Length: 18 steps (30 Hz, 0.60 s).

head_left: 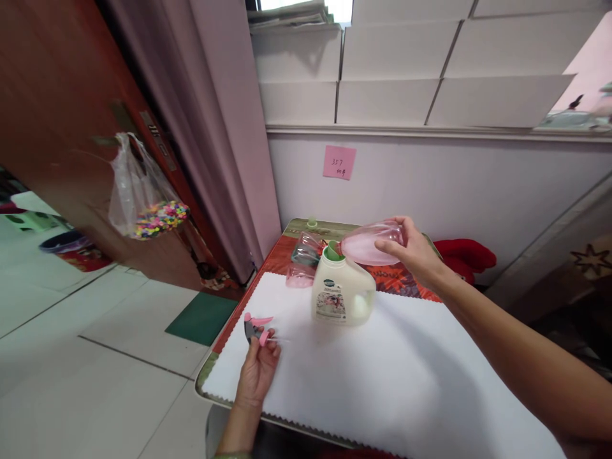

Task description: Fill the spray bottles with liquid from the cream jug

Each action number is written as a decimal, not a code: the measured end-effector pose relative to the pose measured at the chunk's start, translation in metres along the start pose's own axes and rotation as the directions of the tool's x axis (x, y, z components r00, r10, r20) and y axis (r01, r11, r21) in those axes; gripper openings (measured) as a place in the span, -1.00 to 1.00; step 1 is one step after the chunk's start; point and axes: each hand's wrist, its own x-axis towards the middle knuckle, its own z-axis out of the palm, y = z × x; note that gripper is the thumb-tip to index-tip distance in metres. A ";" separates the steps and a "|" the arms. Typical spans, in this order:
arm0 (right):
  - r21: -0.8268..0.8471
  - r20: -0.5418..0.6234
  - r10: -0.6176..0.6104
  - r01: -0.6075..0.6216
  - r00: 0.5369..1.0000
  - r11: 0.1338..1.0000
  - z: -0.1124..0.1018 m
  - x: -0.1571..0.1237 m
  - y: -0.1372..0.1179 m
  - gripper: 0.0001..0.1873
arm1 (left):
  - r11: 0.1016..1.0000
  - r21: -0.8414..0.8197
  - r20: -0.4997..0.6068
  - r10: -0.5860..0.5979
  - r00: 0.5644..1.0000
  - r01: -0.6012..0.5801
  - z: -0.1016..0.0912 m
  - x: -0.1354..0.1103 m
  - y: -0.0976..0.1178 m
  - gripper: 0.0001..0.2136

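My right hand (406,245) grips a clear pink bottle (366,245) by its base and tips it sideways. The bottle's neck meets the green spout (333,250) in the mouth of a cream-coloured detergent jug (342,290). The jug stands upright on the white mat (401,370). My left hand (261,370) is closed around a pink and grey spray trigger head (258,330), low over the left part of the mat. A thin tube sticks out from it to the right. Behind the jug's left side are clear bottles (303,255), one pinkish and one dark green, partly hidden.
A small green cap (312,224) lies at the table's back edge. A pink note (339,162) is stuck to the wall. A bag of colourful pieces (160,217) hangs from the door handle at left. Something red (466,255) sits behind the table's right corner.
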 end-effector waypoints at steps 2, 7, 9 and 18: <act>-0.047 0.014 0.010 -0.010 1.000 0.999 -0.001 0.003 -0.005 -0.32 | 1.000 0.006 -0.005 -0.002 1.000 0.002 0.000 0.000 0.000 -0.71; -0.119 0.077 -0.045 0.054 0.996 0.991 -0.003 0.012 -0.016 -0.35 | 1.000 0.019 -0.011 -0.008 1.000 0.008 0.001 -0.001 0.000 -0.74; -0.169 0.093 -0.072 0.087 0.993 0.982 -0.003 0.014 -0.023 -0.38 | 1.000 0.021 -0.015 -0.011 1.000 0.011 0.002 -0.002 0.000 -0.77; -0.304 0.204 -0.207 0.263 0.957 0.916 0.001 0.024 -0.057 -0.27 | 1.000 0.019 -0.028 -0.018 0.999 0.018 0.005 -0.004 0.000 -0.84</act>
